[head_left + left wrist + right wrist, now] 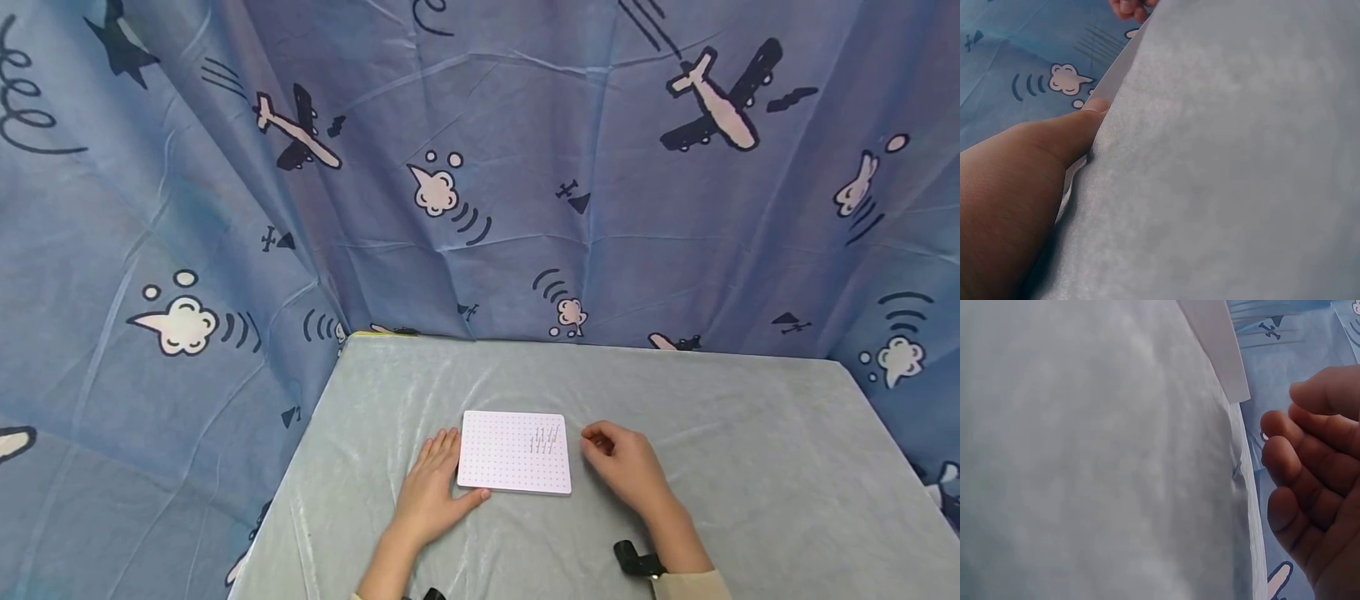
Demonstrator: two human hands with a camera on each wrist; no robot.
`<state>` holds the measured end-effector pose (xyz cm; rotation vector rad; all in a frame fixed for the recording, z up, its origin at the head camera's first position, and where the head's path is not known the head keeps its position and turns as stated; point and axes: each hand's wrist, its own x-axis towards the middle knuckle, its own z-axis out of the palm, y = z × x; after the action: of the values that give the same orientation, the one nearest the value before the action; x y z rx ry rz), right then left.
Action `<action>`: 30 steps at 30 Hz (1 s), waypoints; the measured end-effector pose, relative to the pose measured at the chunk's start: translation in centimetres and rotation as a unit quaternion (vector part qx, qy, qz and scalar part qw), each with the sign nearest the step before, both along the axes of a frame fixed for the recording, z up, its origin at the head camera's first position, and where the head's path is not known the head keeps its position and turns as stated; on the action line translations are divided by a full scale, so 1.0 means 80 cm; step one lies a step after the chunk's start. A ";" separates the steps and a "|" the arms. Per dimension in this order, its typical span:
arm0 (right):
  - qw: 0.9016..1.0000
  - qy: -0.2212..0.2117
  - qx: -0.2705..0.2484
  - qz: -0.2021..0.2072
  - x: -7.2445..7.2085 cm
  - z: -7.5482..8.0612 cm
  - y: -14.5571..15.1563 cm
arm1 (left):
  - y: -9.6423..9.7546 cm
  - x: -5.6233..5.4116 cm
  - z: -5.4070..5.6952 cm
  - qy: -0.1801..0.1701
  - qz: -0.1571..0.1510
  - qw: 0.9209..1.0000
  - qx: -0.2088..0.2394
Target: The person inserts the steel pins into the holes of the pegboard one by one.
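A thin white board [495, 454] with a grid of small dots or holes lies on the cloth-covered table. Several thin dark pins [543, 440] stand in rows on its right part. My left hand [429, 500] rests with straight fingers along the board's left side, thumb at the near edge. In the left wrist view the thumb [1094, 106] touches the board's edge [1116, 72]. Just right of the board, apart from it, is my right hand [628, 467], fingers loosely curled. The right wrist view shows no object between its thumb and fingers [1282, 459].
A pale grey-green cloth [750, 467] covers the table, slightly wrinkled. Blue curtains [510, 267] printed with planes and clouds hang behind and at both sides. A black wrist camera [633, 560] sits at the right wrist, by a beige sleeve [690, 586].
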<state>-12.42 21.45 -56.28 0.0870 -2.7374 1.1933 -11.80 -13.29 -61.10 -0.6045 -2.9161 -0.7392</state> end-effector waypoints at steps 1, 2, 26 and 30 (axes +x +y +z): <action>1.000 0.002 0.003 -0.001 0.000 -0.001 0.002 | 0.000 0.000 0.000 0.000 0.000 1.000 0.000; 1.000 0.003 0.006 -0.003 0.000 -0.002 0.003 | 0.000 0.000 0.000 0.004 -0.002 1.000 -0.001; 0.994 -0.067 0.085 -0.033 0.004 -0.004 0.018 | 0.001 -0.002 0.002 0.016 -0.006 1.000 0.001; 0.992 -0.071 0.097 -0.030 0.004 -0.005 0.018 | 0.001 -0.002 0.000 0.010 -0.005 1.000 -0.002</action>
<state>-12.10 22.92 -56.70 -0.0607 -2.9504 0.9506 -11.94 -13.18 -61.08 -0.6247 -2.8994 -0.7245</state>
